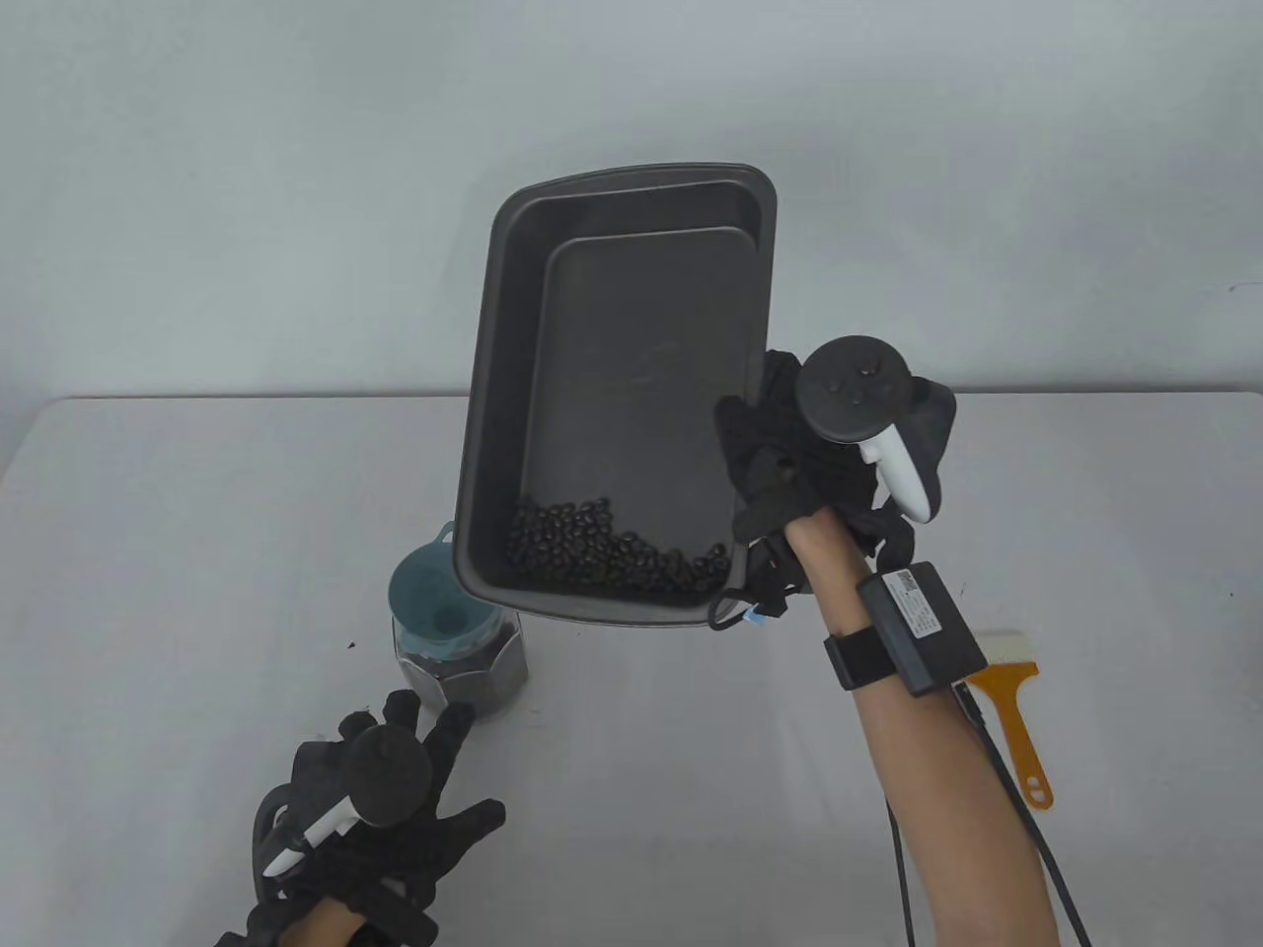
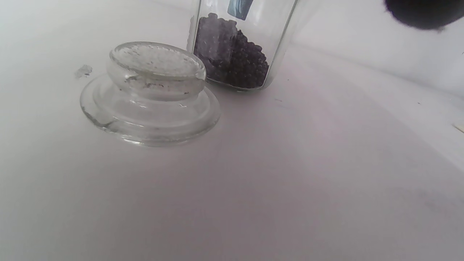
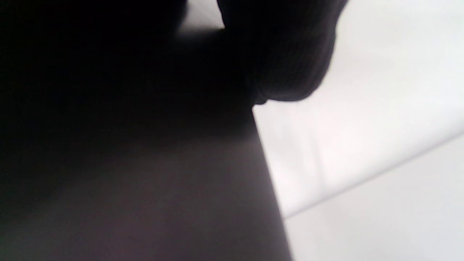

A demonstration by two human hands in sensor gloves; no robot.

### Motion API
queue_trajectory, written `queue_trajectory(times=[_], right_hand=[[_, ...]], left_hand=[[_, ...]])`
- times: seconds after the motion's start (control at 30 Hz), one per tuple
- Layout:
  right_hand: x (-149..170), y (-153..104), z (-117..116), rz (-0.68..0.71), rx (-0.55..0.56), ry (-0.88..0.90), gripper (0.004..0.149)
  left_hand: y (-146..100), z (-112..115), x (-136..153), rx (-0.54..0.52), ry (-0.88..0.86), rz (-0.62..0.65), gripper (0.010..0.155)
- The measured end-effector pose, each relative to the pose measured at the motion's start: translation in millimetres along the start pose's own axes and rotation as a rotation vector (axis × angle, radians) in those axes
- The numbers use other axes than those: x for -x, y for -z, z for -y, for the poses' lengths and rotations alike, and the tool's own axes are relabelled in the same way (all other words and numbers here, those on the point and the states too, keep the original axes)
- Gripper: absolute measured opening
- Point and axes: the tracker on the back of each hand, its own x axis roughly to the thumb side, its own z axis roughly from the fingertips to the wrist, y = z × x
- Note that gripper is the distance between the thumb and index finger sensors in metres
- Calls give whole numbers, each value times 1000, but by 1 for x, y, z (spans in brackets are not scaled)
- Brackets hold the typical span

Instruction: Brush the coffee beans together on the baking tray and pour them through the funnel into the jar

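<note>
My right hand (image 1: 780, 464) grips the right rim of the dark baking tray (image 1: 631, 395) and holds it lifted and tilted above the table. Coffee beans (image 1: 602, 552) lie heaped along its low near edge, which hangs just right of the blue funnel (image 1: 429, 602). The funnel sits in the glass jar (image 1: 474, 681), partly filled with beans (image 2: 232, 54). My left hand (image 1: 434, 750) lies with fingers spread on the table, its fingertips at the jar's base. In the right wrist view the tray's underside (image 3: 127, 163) and gloved fingers (image 3: 286, 54) fill the frame.
The jar's glass lid (image 2: 152, 94) lies on the table just left of the jar. A brush with a yellow handle (image 1: 1016, 710) rests at the right, partly behind my right forearm. The table is covered in white cloth (image 1: 691, 769).
</note>
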Motion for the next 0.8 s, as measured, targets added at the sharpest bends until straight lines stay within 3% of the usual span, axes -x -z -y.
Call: queue_trajectory(times=[0.43,0.63,0.8], right_hand=[[-63,7,-19,194,79,-178,26],[-75,7,-29,249,73,-201,26],[-84,4,-34,332,131,-292,26]], left_hand=[[0,-1,1,18,-17,17,92],[-1,-1,1,16,-25,17,92],[-1,-2,1,18,-28,17,92]])
